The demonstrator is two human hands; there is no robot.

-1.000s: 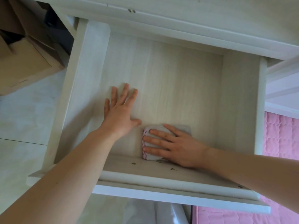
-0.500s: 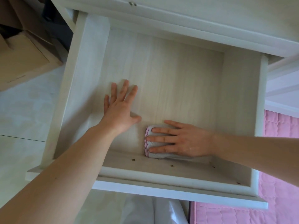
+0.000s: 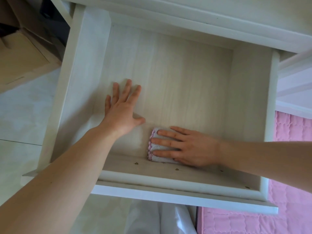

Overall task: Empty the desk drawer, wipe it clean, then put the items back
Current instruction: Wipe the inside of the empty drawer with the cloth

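The pale wooden drawer (image 3: 249,92) is pulled fully out and holds nothing but a cloth and my hands. My left hand (image 3: 122,110) lies flat on the drawer floor at the left, fingers straight and spread. A folded grey cloth with a pink scalloped edge (image 3: 156,146) lies on the floor against the front wall. On top of it my right hand (image 3: 187,146) presses with straight fingers pointing left. Most of the cloth is hidden under that hand.
The white desk top (image 3: 236,17) overhangs the drawer's back. A cardboard box (image 3: 22,58) stands on the light floor at the left. A pink quilted cover (image 3: 290,174) lies at the right, and white fabric (image 3: 152,217) below the drawer front.
My right hand and the cloth have slid slightly toward the drawer's front wall. My left hand has stayed flat in about the same spot. The camera has tilted a little.
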